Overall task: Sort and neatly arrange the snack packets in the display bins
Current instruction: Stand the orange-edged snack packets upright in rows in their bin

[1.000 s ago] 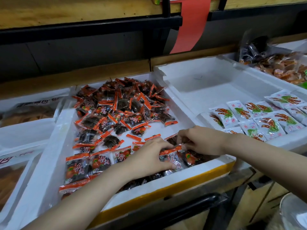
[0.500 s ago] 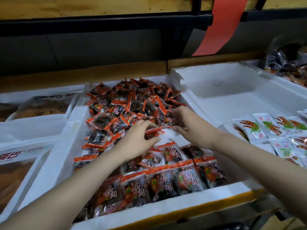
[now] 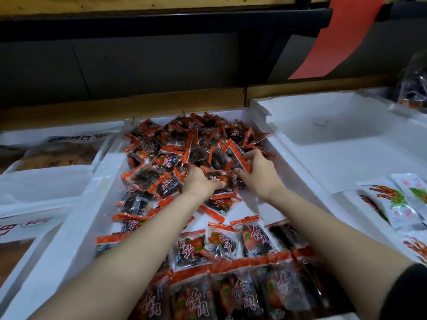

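A white foam bin [image 3: 76,222] holds many small red-and-black snack packets. A loose heap of packets [image 3: 184,144] fills its far half. Neat rows of packets [image 3: 233,245] lie flat along the near edge. Both hands reach into the middle of the heap. My left hand [image 3: 199,182] has its fingers curled down around packets at the heap's near edge. My right hand [image 3: 256,172] grips a bunch of packets on the heap's right side, fingers buried in them. The two hands sit close together, nearly touching.
To the right stands another white foam bin [image 3: 323,139], with white-and-green snack packets [image 3: 392,204] at its near right. Foam bins with large brown packs [image 3: 57,151] sit at the left. A dark shelf rail [image 3: 161,21] and a red paper strip [image 3: 342,38] hang above.
Both hands moved from the near rows up into the loose heap and closed on packets there. The camera has leaned in closer over the bin.
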Action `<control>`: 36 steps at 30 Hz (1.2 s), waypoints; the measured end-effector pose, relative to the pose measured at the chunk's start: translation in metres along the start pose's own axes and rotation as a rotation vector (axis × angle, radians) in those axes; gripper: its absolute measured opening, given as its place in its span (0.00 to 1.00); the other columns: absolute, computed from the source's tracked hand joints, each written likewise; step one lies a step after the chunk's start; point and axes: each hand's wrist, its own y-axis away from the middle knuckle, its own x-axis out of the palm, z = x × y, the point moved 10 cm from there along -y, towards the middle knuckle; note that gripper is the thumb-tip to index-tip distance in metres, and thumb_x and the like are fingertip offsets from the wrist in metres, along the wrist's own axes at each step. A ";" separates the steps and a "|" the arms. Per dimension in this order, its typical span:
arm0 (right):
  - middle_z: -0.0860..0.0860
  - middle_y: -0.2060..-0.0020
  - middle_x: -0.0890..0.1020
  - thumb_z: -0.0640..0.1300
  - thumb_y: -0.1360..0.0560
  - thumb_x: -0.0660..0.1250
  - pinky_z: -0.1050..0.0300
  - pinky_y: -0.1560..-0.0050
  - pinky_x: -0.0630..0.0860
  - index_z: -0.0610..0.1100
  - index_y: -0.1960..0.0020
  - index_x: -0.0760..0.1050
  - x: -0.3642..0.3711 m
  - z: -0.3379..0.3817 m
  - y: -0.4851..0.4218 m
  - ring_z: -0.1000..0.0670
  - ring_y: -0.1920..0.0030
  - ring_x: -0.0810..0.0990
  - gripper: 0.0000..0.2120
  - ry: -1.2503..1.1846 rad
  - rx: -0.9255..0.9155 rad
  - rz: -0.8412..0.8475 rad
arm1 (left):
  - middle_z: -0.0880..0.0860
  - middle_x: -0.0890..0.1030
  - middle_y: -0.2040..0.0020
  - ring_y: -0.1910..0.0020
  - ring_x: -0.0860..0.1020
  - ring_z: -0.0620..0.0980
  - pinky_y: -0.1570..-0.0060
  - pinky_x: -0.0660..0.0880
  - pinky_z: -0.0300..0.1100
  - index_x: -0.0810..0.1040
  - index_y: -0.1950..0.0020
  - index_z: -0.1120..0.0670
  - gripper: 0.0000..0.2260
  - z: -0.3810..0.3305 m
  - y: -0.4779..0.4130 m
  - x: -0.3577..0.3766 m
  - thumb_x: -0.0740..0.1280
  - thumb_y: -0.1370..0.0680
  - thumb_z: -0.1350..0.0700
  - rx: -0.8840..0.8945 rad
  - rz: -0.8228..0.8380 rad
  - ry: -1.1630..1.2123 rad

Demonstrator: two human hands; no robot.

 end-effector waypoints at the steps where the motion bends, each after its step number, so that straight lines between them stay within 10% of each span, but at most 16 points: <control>1: 0.49 0.56 0.79 0.41 0.24 0.67 0.61 0.63 0.69 0.41 0.40 0.67 -0.003 0.002 0.000 0.50 0.57 0.77 0.15 0.001 -0.013 -0.003 | 0.58 0.81 0.47 0.48 0.80 0.58 0.44 0.77 0.53 0.76 0.42 0.62 0.23 -0.002 0.001 0.001 0.78 0.32 0.54 -0.010 0.020 0.044; 9: 0.54 0.50 0.77 0.39 0.24 0.66 0.62 0.49 0.73 0.44 0.41 0.71 -0.047 0.027 0.008 0.54 0.52 0.78 0.12 -0.253 -0.082 -0.239 | 0.54 0.81 0.51 0.52 0.80 0.52 0.51 0.77 0.41 0.76 0.46 0.56 0.09 -0.010 0.021 -0.013 0.71 0.24 0.60 -0.015 0.012 0.409; 13: 0.44 0.50 0.80 0.37 0.24 0.66 0.57 0.63 0.81 0.40 0.42 0.72 -0.032 0.037 0.012 0.51 0.60 0.82 0.11 -0.707 0.023 -0.027 | 0.54 0.78 0.36 0.38 0.76 0.57 0.35 0.70 0.55 0.73 0.33 0.51 0.20 -0.001 0.035 -0.037 0.69 0.23 0.50 -0.080 -0.013 0.550; 19: 0.48 0.59 0.77 0.34 0.24 0.65 0.65 0.67 0.78 0.40 0.46 0.73 0.013 0.072 0.033 0.59 0.70 0.79 0.07 -0.780 0.000 0.345 | 0.59 0.81 0.44 0.50 0.82 0.58 0.56 0.80 0.55 0.74 0.41 0.52 0.10 -0.006 0.074 -0.038 0.56 0.16 0.52 -0.162 0.203 0.896; 26: 0.49 0.63 0.78 0.36 0.26 0.68 0.71 0.67 0.71 0.45 0.53 0.77 0.010 0.080 0.036 0.62 0.70 0.77 0.05 -0.656 -0.097 0.346 | 0.49 0.71 0.33 0.34 0.73 0.57 0.51 0.81 0.55 0.75 0.38 0.49 0.16 -0.025 0.104 -0.033 0.68 0.25 0.49 -0.007 0.408 0.790; 32: 0.50 0.59 0.80 0.38 0.26 0.68 0.66 0.57 0.77 0.47 0.52 0.77 0.015 0.086 0.038 0.56 0.61 0.78 0.06 -0.628 -0.185 0.362 | 0.54 0.85 0.51 0.52 0.83 0.50 0.58 0.82 0.46 0.79 0.44 0.54 0.10 -0.010 0.095 -0.040 0.70 0.25 0.60 0.023 0.311 0.630; 36: 0.50 0.55 0.80 0.44 0.23 0.65 0.59 0.54 0.74 0.46 0.48 0.75 0.003 0.062 0.024 0.52 0.55 0.78 0.05 -0.108 -0.247 0.135 | 0.53 0.81 0.45 0.49 0.82 0.52 0.54 0.82 0.49 0.75 0.39 0.56 0.15 0.000 0.080 -0.057 0.70 0.24 0.57 0.014 0.142 0.739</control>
